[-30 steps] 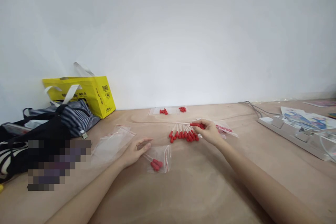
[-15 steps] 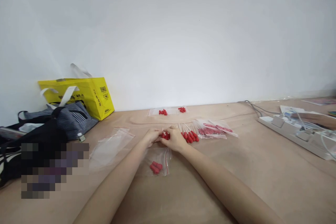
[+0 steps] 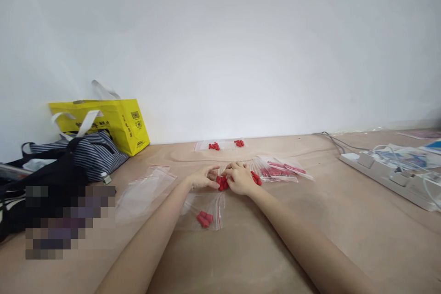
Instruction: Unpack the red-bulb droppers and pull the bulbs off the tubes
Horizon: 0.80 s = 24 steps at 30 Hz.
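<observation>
Red-tipped pale sticks lie grouped on the table between my two hands. Just left of them is my left hand, its thumb and fingers apart in a loose curve close to the red ends. My right hand is bent over the sticks with fingers curled onto them; it covers most of the shafts. More red tips show beyond its right side. Nearer me, a clear zip bag lies flat with a few red pieces in it.
Filled clear bags lie right of my hands. Another bag with red pieces rests by the wall. Clear bags are spread at left, near a yellow bag and striped bag. A power strip with cables stands right.
My hands were together around red pieces; now they are apart. The right hand has shifted right over the fanned sticks, and the left hand's fingers have spread, uncovering red tips between them.
</observation>
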Tool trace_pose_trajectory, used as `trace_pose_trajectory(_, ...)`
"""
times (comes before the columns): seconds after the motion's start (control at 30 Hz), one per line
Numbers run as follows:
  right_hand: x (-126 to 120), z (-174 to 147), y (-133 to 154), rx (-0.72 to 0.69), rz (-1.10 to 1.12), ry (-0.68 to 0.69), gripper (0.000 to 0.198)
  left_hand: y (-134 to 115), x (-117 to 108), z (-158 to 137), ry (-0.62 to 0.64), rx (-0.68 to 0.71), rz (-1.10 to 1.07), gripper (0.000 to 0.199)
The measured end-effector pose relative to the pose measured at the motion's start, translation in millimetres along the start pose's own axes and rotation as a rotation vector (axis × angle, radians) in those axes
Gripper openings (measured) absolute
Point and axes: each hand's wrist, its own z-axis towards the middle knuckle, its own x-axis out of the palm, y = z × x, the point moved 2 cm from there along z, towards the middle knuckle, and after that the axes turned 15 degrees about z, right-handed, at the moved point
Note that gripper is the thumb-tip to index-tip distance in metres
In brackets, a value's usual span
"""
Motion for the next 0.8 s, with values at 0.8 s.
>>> trace_pose_trajectory(0.8,-18,-63,-10,-0.103,0.034,-0.16,0.017,8,20,-1,-0.109,0.209,0.297,0.057)
